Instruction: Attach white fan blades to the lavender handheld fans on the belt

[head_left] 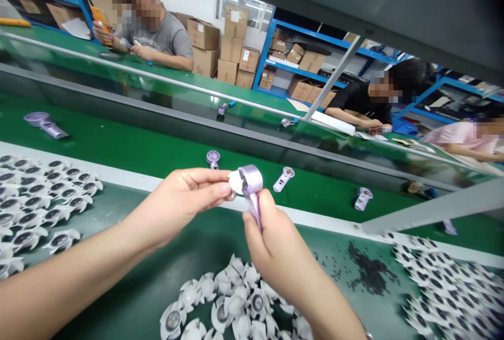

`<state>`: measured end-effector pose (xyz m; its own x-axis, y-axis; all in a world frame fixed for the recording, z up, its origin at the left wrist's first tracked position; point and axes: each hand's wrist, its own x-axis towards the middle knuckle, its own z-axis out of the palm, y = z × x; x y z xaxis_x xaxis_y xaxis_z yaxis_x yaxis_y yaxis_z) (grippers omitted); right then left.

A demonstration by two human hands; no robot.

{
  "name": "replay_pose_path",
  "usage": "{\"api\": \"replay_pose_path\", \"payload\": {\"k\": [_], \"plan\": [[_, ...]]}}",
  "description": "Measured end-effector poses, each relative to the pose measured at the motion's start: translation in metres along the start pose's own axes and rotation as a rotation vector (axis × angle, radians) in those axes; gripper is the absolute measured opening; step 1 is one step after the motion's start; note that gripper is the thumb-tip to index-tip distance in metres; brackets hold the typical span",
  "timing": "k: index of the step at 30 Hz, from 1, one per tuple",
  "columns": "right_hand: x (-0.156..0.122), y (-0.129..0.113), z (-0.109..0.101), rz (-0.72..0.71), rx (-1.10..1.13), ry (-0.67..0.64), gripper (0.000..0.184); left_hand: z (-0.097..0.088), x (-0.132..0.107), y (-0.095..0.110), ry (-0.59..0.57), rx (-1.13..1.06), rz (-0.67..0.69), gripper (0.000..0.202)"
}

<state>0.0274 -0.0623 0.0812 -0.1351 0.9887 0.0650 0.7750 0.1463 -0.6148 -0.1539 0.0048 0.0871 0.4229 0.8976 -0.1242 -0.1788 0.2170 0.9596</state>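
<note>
My right hand (271,230) is closed around the handle of a light purple handheld fan body (252,180), held upright with its round head at the top. Between the thumb and fingers of my left hand (189,193) is a white fan blade (237,182). It sits at the open left side of the round head, partly hidden by my fingertips; I cannot tell whether it touches the inside. Below my hands lies a loose heap of white fan blades (236,303) on the green worktop.
Rows of fan blades (35,193) lie at left, more fan blades (449,287) at right, beside a scatter of small black pieces (370,272). Purple fan bodies (284,178) lie along the green belt (157,151). A slanted metal post (433,206) stands right. Co-workers (157,35) sit opposite.
</note>
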Motion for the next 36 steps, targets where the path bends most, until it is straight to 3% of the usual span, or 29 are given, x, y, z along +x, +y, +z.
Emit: {"api": "replay_pose_path", "payload": {"k": [3, 7, 18, 25, 28, 30, 34, 36], "plan": [[-0.004, 0.000, -0.021, -0.024, 0.172, -0.162, 0.003, -0.003, 0.002, 0.002, -0.087, 0.096, 0.075, 0.037], [-0.004, 0.006, -0.034, -0.085, 0.160, -0.261, 0.002, -0.001, 0.000, -0.002, -0.267, 0.105, 0.088, 0.036], [0.001, 0.027, -0.041, -0.144, 0.150, -0.383, 0.015, 0.008, -0.003, -0.016, -0.233, -0.016, -0.051, 0.035], [-0.001, 0.030, -0.058, -0.151, 0.239, -0.570, 0.010, 0.006, 0.000, -0.016, -0.398, 0.128, -0.066, 0.039], [0.000, 0.033, -0.061, -0.144, 0.283, -0.614, 0.012, 0.007, -0.001, -0.017, -0.392, 0.158, -0.125, 0.041], [0.001, 0.034, -0.059, -0.123, 0.325, -0.620, 0.012, 0.010, -0.001, -0.020, -0.365, 0.150, -0.093, 0.039], [0.001, 0.028, -0.045, -0.014, 0.421, -0.553, 0.019, 0.012, 0.002, -0.029, -0.207, 0.100, -0.016, 0.037], [0.001, 0.026, -0.040, 0.017, 0.456, -0.528, 0.018, 0.010, 0.006, -0.030, -0.186, 0.122, -0.039, 0.037]]}}
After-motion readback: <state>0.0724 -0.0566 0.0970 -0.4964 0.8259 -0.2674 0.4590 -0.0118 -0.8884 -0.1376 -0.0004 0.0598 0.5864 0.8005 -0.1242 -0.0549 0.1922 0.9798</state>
